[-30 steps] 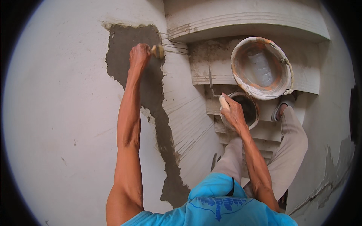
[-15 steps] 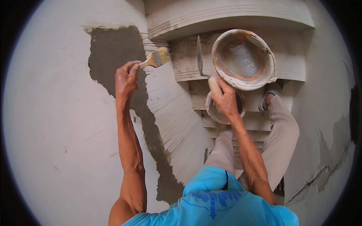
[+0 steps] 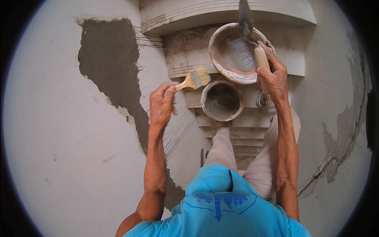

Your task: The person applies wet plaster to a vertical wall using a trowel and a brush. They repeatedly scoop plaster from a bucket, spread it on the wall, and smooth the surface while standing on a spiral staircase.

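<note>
My left hand (image 3: 162,103) is closed around the wooden handle of a paintbrush (image 3: 193,79), its pale bristles pointing right. Below and right of those bristles stands a small bucket (image 3: 203,106) with grey mortar (image 3: 222,100) inside. My right hand (image 3: 273,75) grips the pale handle of a trowel (image 3: 246,19), whose grey-coated blade points away from me. The trowel crosses over the rim of a larger bucket (image 3: 216,65); a clear plastic bottle (image 3: 240,53) lies in the cloudy water there. A dark grey patch of wet mortar (image 3: 108,55) covers part of the left wall.
Curved stairs (image 3: 292,65) run under both buckets, and my legs (image 3: 266,158) stand on them. The pale left wall (image 3: 79,138) has brush streaks beside the patch. On the right wall, a long crack (image 3: 316,175) runs through rough grey plaster (image 3: 339,134).
My left hand has brought the paintbrush right and toward me, off the wall patch. My right hand has moved the trowel right, uncovering the small bucket. The view has shifted slightly.
</note>
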